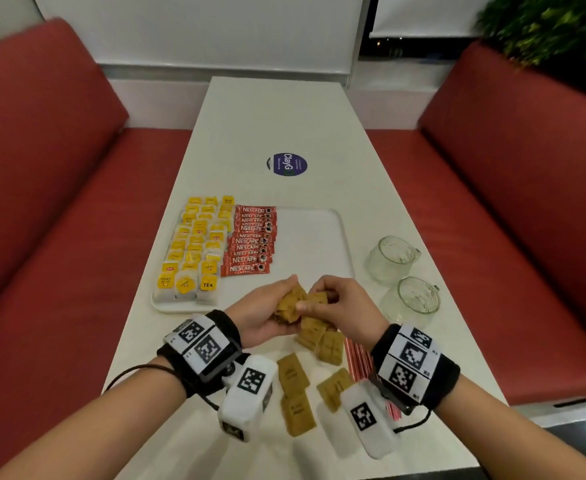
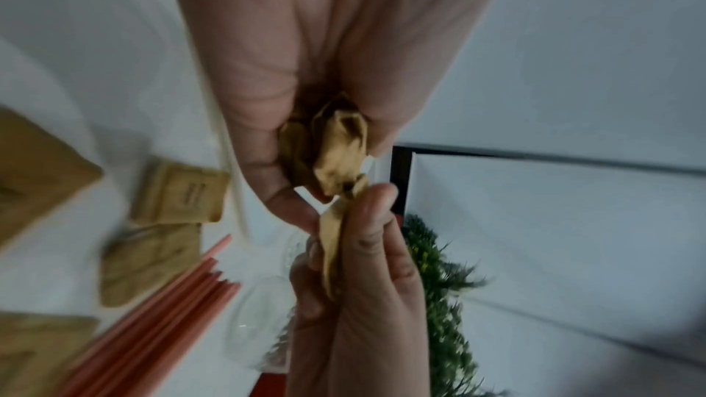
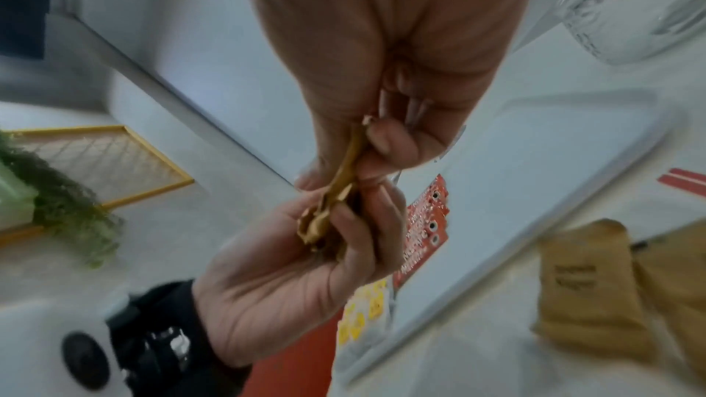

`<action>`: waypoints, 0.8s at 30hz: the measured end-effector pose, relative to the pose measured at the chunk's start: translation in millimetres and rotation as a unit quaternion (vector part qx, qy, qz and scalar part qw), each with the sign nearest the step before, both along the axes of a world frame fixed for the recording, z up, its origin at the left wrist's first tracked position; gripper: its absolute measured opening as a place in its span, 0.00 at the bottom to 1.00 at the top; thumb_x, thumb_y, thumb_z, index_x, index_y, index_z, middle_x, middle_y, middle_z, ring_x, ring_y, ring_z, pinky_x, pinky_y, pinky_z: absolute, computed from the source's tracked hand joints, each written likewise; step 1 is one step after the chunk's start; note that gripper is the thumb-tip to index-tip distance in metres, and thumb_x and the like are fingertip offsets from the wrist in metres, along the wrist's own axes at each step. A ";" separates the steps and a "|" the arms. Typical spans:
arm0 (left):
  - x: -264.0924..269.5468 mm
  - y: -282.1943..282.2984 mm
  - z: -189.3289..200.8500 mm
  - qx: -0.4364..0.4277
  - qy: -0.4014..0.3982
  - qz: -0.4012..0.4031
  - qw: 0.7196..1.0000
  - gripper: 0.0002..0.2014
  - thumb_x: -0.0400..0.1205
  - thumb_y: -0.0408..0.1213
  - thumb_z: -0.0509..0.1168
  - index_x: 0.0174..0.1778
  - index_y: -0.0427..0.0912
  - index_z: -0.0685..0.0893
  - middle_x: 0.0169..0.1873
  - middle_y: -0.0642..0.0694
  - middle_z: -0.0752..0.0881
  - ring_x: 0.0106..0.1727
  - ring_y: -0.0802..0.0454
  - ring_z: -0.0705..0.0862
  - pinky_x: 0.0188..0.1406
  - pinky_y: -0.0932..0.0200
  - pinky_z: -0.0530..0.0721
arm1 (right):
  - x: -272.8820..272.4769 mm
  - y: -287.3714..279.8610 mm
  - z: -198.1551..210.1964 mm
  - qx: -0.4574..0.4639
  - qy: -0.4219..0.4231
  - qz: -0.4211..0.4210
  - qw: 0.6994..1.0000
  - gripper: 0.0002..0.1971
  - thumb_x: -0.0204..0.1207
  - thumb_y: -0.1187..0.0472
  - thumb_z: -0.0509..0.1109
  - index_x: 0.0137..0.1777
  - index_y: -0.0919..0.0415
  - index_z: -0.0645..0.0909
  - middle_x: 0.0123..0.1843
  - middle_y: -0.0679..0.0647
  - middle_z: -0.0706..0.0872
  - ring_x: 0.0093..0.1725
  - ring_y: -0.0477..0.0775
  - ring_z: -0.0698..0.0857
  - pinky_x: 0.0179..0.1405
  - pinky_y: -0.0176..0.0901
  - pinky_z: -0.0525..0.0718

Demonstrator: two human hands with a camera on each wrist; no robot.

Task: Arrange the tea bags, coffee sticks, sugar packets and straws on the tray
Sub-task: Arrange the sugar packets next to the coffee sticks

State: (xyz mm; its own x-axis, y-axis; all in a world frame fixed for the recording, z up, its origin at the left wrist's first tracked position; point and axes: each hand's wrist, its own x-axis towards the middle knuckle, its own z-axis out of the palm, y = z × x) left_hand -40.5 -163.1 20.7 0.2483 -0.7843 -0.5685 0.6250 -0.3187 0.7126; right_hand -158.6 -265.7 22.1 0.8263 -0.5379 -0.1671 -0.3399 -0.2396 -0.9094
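Note:
Just in front of the white tray (image 1: pixel 314 237), my left hand (image 1: pixel 260 315) holds a small bundle of brown sugar packets (image 1: pixel 293 304). My right hand (image 1: pixel 336 301) pinches one packet (image 2: pixel 330 240) at that bundle. Rows of yellow tea bags (image 1: pixel 194 244) fill the tray's left side, with red coffee sticks (image 1: pixel 251 240) beside them. The tray's right half is bare. Several loose sugar packets (image 1: pixel 296 393) lie on the table below my hands. Red straws (image 1: pixel 357 358) lie by my right wrist.
Two glass cups (image 1: pixel 392 258) (image 1: pixel 412 299) stand right of the tray. A round blue sticker (image 1: pixel 289 164) marks the white table (image 1: pixel 274 119) farther back. Red bench seats (image 1: pixel 42 188) flank the table, and a green plant (image 1: pixel 548 26) sits at the far right.

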 end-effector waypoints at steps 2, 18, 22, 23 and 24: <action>5.7 -8.6 5.6 -0.018 -0.001 0.036 0.999 0.11 0.87 0.41 0.55 0.45 0.39 0.79 0.36 0.42 0.85 0.35 0.52 0.84 0.32 0.59 0.87 | 4.3 -11.9 7.1 0.073 -0.052 -0.008 0.996 0.07 0.70 0.60 0.76 0.41 0.62 0.81 0.33 0.56 0.84 0.28 0.46 0.82 0.30 0.38 0.82; 66.6 -56.7 10.9 0.002 -0.246 0.044 0.968 0.11 0.75 0.32 0.74 0.51 0.39 0.82 0.25 0.48 0.77 0.22 0.56 0.71 0.17 0.66 0.66 | 74.5 -67.8 17.2 0.208 -0.128 -0.104 0.964 0.09 0.75 0.76 0.68 0.48 0.65 0.73 0.48 0.66 0.80 0.39 0.57 0.86 0.41 0.43 0.90; 84.1 -68.0 9.5 -0.005 -0.228 0.082 0.970 0.05 0.77 0.28 0.70 0.45 0.39 0.83 0.21 0.47 0.76 0.17 0.58 0.71 0.13 0.69 0.64 | 86.1 -78.5 7.3 0.245 -0.110 -0.113 0.957 0.11 0.76 0.73 0.68 0.57 0.68 0.76 0.42 0.60 0.83 0.40 0.55 0.86 0.46 0.45 0.89; 87.9 -72.3 8.6 -0.008 -0.232 0.084 0.969 0.04 0.78 0.28 0.69 0.45 0.39 0.83 0.22 0.47 0.76 0.18 0.58 0.72 0.13 0.69 0.64 | 88.3 -81.3 4.8 0.228 -0.096 -0.109 0.963 0.09 0.76 0.71 0.69 0.55 0.68 0.77 0.40 0.57 0.84 0.39 0.52 0.85 0.44 0.42 0.88; 91.2 -76.9 7.1 -0.011 -0.241 0.083 0.967 0.03 0.79 0.28 0.69 0.46 0.38 0.83 0.23 0.46 0.76 0.20 0.58 0.72 0.13 0.68 0.65 | 90.4 -84.0 3.1 0.210 -0.084 -0.106 0.968 0.07 0.75 0.70 0.71 0.51 0.66 0.79 0.38 0.55 0.85 0.37 0.50 0.85 0.42 0.39 0.87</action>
State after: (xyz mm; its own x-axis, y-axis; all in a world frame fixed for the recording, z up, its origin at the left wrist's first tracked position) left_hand 50.7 -240.0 27.9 0.6043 -0.7209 -0.3392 0.2594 -0.2245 0.9393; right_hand -68.3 -349.7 25.2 0.7392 -0.6121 -0.2808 -0.1793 0.2231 -0.9582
